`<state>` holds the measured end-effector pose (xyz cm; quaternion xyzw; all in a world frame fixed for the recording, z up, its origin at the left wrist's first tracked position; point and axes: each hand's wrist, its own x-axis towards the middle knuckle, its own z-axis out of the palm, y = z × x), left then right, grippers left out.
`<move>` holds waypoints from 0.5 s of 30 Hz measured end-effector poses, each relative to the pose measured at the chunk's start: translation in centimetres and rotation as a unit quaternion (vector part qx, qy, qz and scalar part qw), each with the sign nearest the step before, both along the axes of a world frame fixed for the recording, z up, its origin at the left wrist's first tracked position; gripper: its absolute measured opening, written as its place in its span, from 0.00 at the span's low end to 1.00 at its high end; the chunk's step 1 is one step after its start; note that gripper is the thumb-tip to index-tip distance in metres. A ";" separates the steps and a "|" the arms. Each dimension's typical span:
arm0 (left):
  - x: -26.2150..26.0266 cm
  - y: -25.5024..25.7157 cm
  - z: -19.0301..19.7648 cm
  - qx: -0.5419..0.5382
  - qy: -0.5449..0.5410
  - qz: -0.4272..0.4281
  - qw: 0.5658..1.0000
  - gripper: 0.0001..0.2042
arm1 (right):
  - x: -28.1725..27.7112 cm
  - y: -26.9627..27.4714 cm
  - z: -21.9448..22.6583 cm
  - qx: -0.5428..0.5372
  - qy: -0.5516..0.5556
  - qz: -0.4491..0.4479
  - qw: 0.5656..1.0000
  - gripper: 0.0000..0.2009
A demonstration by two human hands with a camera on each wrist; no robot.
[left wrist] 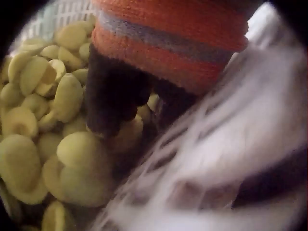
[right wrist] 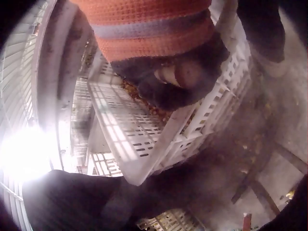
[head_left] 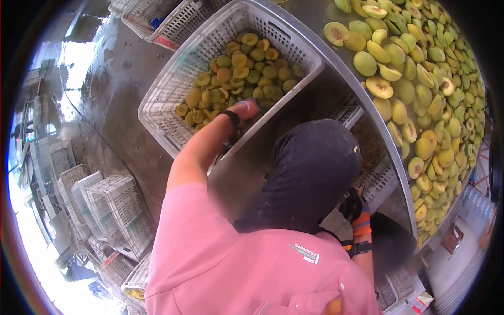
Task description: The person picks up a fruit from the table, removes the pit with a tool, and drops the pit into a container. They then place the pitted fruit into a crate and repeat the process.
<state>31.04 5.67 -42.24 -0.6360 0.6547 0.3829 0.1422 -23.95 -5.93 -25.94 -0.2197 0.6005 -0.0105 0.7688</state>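
Note:
In the head view my left hand [head_left: 245, 109] reaches over the near wall of a white plastic crate [head_left: 157, 100] of halved fruit [head_left: 239, 71]. The left wrist view shows that hand [left wrist: 127, 91] in an orange knit glove with dark fingers. They point down among green-yellow fruit halves [left wrist: 67, 98], thumb apart, the tips partly hidden in shadow. My right hand [head_left: 357, 210], gloved alike, is low beside the metal table. In the right wrist view its fingers [right wrist: 168, 98] curl round a short pale and brown thing [right wrist: 180, 74], over a white crate [right wrist: 127, 125] with brown bits inside.
A metal-rimmed table [head_left: 375, 105] heaped with fruit halves [head_left: 420, 100] curves along the right. Stacked white crates [head_left: 115, 210] stand on the wet floor [head_left: 113, 136] at left. More crates [head_left: 163, 21] are at the top. A dark trouser leg [right wrist: 96, 199] lies below the right hand.

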 end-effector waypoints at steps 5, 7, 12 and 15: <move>-0.3 1.2 9.4 0.005 0.282 0.448 0.849 0.19 | -0.9 0.1 -0.9 -0.026 0.013 0.013 1.000 0.10; -1.6 2.0 12.2 0.041 0.387 0.567 0.726 0.20 | 1.1 0.1 0.0 0.041 0.072 -0.074 0.994 0.11; -8.6 5.5 18.3 -0.134 0.116 0.445 0.878 0.22 | 1.8 0.7 -0.8 -0.189 0.002 0.090 0.978 0.14; -9.8 5.8 15.0 -0.184 0.058 0.459 0.867 0.23 | 0.4 0.8 -2.4 -0.223 -0.051 0.167 0.959 0.19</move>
